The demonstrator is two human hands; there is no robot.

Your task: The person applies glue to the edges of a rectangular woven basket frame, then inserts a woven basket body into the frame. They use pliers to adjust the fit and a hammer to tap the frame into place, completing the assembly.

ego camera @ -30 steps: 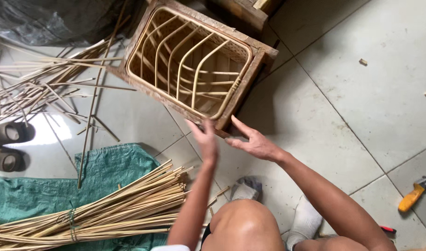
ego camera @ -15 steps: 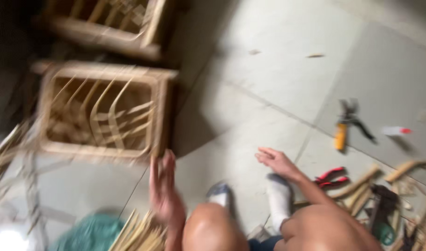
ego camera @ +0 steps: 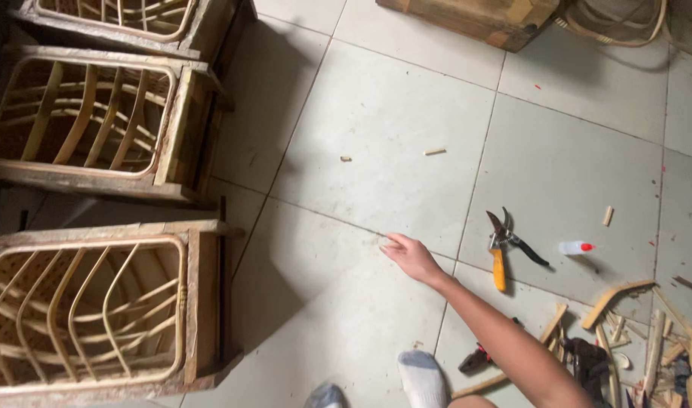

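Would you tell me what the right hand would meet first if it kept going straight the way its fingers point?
The right hand points up and left across bare floor tiles. Further along that line, it would probably meet the wooden rattan frame at upper left first, though depth is hard to judge.

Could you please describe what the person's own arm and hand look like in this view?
Only the right hand and forearm show. Both are bare: no sleeve, glove, watch or ring is visible. Grey-white socks cover the feet at the bottom edge.

Right hand reaches over the tiled floor (fingers spread, empty) — pruning shears lie near.
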